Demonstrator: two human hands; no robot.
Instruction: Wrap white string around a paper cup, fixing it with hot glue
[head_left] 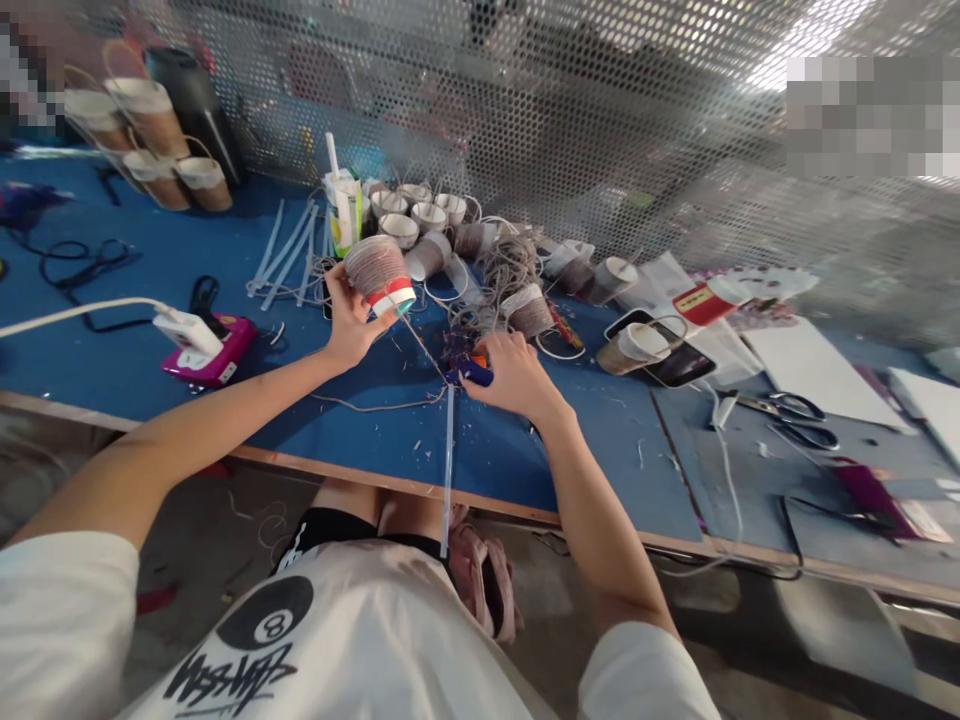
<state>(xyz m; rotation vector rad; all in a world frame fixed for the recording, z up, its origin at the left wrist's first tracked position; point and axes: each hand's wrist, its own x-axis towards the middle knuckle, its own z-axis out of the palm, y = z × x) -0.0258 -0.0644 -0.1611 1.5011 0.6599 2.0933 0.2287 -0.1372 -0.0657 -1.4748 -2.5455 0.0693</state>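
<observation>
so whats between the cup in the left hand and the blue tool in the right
In the head view, a thin cord slants down from the wrapped cup toward the blue tool, with the blue tabletop showing behind it.

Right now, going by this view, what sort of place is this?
Probably a small craft workshop: cord-wrapped cups cluster on a blue bench beside a cord tangle, scissors lie to the right, and the left hand holds another wrapped cup.

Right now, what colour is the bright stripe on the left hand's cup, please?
Red; the stripe shows best in the head view.
</observation>
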